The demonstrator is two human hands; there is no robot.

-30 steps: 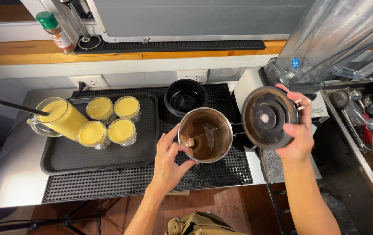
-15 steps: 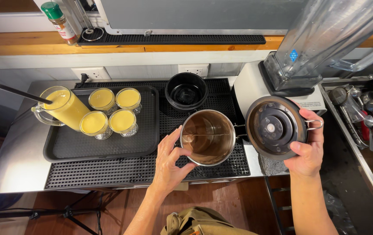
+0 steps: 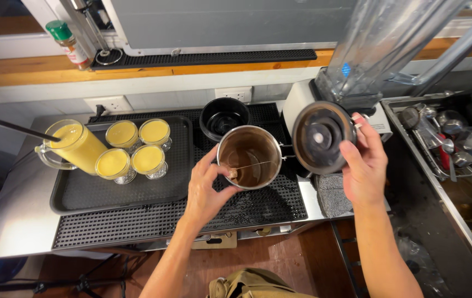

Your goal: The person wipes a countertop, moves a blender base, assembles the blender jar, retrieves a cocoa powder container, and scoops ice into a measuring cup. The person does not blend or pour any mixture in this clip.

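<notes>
— Ribbed black rubber matting (image 3: 137,223) covers a steel counter. Hands?
— Left hand (image 3: 205,190) pinches a tag at the round steel pot (image 3: 248,158); right hand (image 3: 364,165) grips its tilted lid (image 3: 322,137). Yellow-filled glasses (image 3: 132,149) beyond.

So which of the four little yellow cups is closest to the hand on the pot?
The front right cup, at the near right corner of the group. It sits nearest the left hand on the pot; the other three stand farther left or farther back.
</notes>
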